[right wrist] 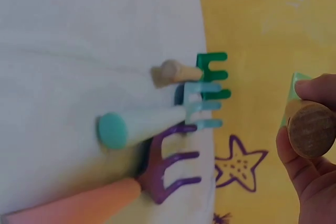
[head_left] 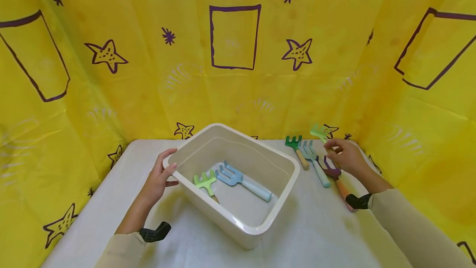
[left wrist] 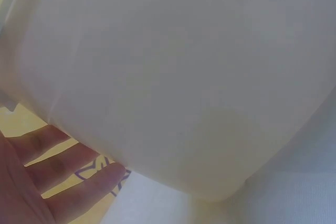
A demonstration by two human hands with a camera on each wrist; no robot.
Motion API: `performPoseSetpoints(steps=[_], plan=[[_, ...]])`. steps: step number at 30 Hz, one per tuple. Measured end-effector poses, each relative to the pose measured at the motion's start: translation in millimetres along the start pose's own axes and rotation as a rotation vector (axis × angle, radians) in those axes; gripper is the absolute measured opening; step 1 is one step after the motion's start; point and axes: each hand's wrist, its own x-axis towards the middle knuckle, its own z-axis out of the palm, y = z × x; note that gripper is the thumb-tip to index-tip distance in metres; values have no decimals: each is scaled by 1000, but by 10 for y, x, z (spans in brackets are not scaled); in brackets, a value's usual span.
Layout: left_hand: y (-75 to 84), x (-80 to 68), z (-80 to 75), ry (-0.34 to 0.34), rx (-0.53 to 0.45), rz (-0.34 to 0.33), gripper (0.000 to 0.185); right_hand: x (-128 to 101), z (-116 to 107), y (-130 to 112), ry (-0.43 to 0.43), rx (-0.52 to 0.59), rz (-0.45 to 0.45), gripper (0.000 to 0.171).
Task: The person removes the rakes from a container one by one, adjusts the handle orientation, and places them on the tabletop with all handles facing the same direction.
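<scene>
My left hand [head_left: 158, 179] grips the left corner of a cream plastic bin [head_left: 238, 235], thumb over the rim and fingers against the outside. Inside the bin lie a light green hand rake [head_left: 205, 182] and a blue hand rake [head_left: 243, 183]. At the far right, my right hand [head_left: 347, 158] holds another light green hand rake [head_left: 319, 132] by its wooden handle, whose round end [right wrist: 314, 129] faces the right wrist camera. Below that hand lie a dark green rake [right wrist: 215, 74], a pale blue rake [right wrist: 152, 121] and a purple rake [right wrist: 157, 174] with an orange handle.
A white-covered table [head_left: 305, 226] carries the bin and the rakes. Yellow cloth [head_left: 238, 94] printed with purple stars and shapes hangs behind the table and along both sides. The dark green rake lies just right of the bin.
</scene>
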Motion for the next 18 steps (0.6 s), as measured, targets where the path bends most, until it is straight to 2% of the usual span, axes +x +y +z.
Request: performPoseSetpoints(steps=[6,18], plan=[[-3,-14,-3,7,-5,-11,50,-93,-63,192,-36,21,72,22],[6,0,-3,4,6,-6,50,-417,-93,589,-44,-9,137,26]])
